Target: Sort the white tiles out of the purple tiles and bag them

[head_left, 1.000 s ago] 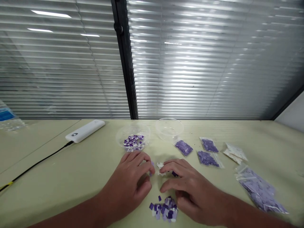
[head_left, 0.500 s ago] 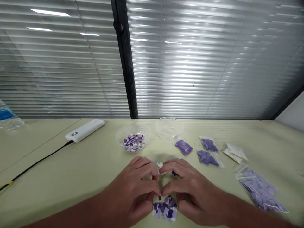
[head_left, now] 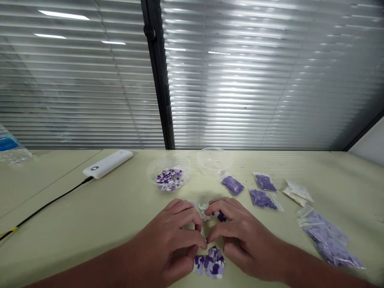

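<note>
My left hand [head_left: 180, 238] rests on the table with fingers bent and apart; its index fingertip is beside a small dark purple paper piece [head_left: 207, 241]. From the other side, my right hand [head_left: 240, 236] reaches its index fingertip to that same piece, its fingers also spread. Just below the fingertips lies a mixed pile of purple, lilac and white pieces [head_left: 210, 264]. White pieces [head_left: 204, 212] lie between the hands, and dark purple pieces [head_left: 221, 216] show under the right hand. The thumbs' tips are partly hidden.
Behind the hands stand a clear bowl of mixed pieces [head_left: 169, 179] and another clear bowl [head_left: 215, 161]. Purple bags [head_left: 232, 185], a white bag [head_left: 297, 191] and a large lilac bag [head_left: 328, 238] lie rightward. A white power bank [head_left: 108, 164] with a black cable lies left.
The small dark purple piece and both index fingertips have moved slightly right and away from the mixed pile. The right hand has shifted a little right, uncovering more dark purple pieces.
</note>
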Tool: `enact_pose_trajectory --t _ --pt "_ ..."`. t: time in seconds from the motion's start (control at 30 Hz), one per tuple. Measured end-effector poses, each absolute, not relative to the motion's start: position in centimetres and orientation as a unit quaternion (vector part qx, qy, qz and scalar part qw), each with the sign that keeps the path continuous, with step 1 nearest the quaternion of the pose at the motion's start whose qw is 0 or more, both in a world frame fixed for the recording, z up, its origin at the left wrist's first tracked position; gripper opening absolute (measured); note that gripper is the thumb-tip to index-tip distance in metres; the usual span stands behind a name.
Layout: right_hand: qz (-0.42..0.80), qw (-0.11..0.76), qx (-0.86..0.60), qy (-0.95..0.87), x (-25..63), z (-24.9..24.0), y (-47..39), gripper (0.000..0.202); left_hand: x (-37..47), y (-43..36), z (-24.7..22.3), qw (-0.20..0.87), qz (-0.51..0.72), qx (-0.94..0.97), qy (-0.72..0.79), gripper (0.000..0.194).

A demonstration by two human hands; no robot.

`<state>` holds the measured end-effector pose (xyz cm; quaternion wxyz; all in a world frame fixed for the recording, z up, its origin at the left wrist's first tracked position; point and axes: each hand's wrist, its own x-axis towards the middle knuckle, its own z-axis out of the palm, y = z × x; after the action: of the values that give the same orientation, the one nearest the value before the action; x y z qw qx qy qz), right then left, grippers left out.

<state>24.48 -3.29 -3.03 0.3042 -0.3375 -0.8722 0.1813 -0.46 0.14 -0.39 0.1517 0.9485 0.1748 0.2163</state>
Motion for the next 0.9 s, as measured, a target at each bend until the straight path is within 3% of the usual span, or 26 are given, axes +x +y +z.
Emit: enact_pose_trajectory --t 0.47,0.73,0.9 --pt "0.107 0.339 -0.368 -0.86 24.6 -3.6 -3.0 0.031 -0.4 0.1 -0.6 0.163 0.212 0.945 0.19 0.037" --pt "0.092 0.384 -0.46 -0.795 25.0 -4.0 -2.4 0.028 -0.6 1.0 -1.6 0.089 0.262 0.909 0.312 0.023" --pt "0.107 0.365 -0.453 -0.806 25.0 -3.9 -2.3 0.029 -0.6 0.9 -1.5 0.098 0.263 0.914 0.293 0.024"
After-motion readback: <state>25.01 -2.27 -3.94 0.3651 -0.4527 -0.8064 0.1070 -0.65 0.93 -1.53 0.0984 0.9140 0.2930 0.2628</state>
